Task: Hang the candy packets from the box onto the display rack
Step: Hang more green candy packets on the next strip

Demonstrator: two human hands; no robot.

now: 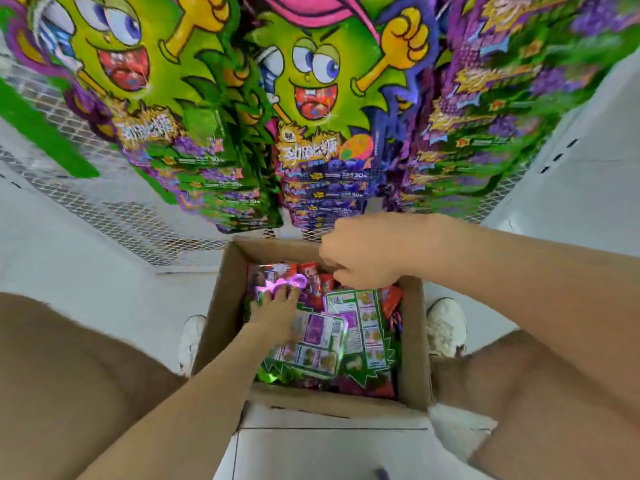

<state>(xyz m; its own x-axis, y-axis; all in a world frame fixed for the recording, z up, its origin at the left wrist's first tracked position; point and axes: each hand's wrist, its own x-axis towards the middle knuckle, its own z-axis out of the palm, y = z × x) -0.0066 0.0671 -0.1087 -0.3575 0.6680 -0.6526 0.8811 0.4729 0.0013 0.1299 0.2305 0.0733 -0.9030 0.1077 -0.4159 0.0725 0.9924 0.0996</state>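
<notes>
Down in the box, between the person's feet, the loose candy packets lie flat, backs up, their long axes running roughly away from the person toward the display rack. The left hand is the nearer one: its fingers lie extended on the heap, tips touching a shiny purple packet near the far left corner. The right hand hovers over the far rim, its fingers curled under; whether they pinch anything I cannot tell.

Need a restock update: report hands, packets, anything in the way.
Left hand in box, fingers on candy packets, grip unclear. Right hand curled above far rim, hold unclear. Display rack crowded with hanging packets.
</notes>
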